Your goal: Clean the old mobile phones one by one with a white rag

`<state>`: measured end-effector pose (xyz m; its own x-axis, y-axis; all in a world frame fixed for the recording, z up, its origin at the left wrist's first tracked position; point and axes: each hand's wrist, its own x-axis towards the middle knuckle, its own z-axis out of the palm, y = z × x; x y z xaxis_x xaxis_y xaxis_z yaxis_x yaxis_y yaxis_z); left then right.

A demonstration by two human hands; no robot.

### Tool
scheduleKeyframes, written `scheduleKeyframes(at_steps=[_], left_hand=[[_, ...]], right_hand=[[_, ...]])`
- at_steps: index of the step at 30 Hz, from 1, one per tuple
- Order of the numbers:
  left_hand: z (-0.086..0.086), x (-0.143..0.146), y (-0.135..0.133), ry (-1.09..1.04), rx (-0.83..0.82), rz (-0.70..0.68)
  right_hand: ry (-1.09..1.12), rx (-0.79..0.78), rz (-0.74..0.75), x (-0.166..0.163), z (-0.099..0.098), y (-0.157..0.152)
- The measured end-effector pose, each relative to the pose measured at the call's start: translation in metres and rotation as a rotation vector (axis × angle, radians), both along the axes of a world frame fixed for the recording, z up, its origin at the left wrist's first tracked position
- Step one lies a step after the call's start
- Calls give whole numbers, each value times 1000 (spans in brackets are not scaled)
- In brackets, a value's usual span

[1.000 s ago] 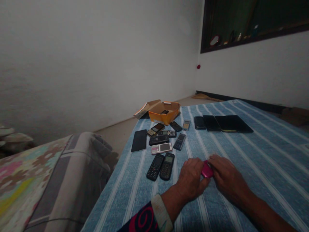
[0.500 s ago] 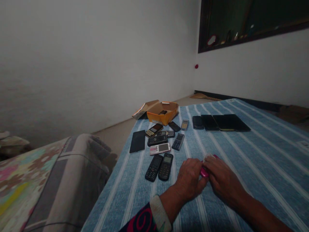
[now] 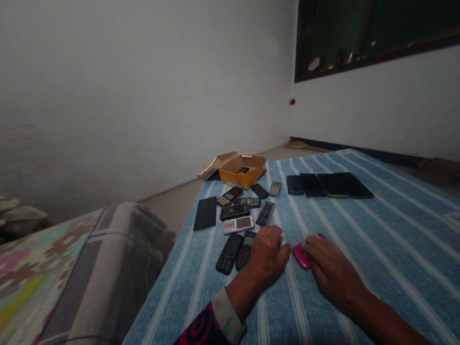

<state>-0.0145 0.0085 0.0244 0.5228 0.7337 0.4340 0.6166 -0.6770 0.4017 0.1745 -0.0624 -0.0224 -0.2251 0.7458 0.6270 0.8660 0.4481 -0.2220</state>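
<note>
My right hand (image 3: 327, 258) is closed on a crumpled white cloth (image 3: 311, 235) and rests over a glossy pink phone (image 3: 301, 256) lying on the striped blue sheet. The palm and fingers cover part of that phone. To the left, my left hand (image 3: 268, 249) lies low over the sheet, fingers loosely bent, thumb apart, holding nothing that I can see. It partly covers a black keypad phone (image 3: 245, 249). Another black keypad phone (image 3: 229, 253) lies beside that one. A white and pink phone (image 3: 238, 224) lies just beyond them.
Several more keypad phones (image 3: 266, 213) lie around an open orange box (image 3: 242, 177) with a phone inside. A flat black tablet (image 3: 205, 213) is at the left edge. Several dark touchscreen devices (image 3: 338, 185) form a row at the back right. A covered piece of furniture (image 3: 118, 268) stands left.
My left hand has let go of the pink phone and moved left, over one black keypad phone. My right hand stays on the pink phone with the cloth.
</note>
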Motion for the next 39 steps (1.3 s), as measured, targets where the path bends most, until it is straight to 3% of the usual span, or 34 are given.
scheduleKeyframes(at_steps=[13, 27, 39], left_hand=[[-5, -3, 0, 34, -25, 32], [-14, 15, -24, 40, -58, -162], [-18, 19, -30, 180, -103, -186]], right_hand=[[-5, 39, 29, -9, -2, -4], [-49, 19, -77, 22, -10, 11], [-42, 64, 10, 3, -15, 0]])
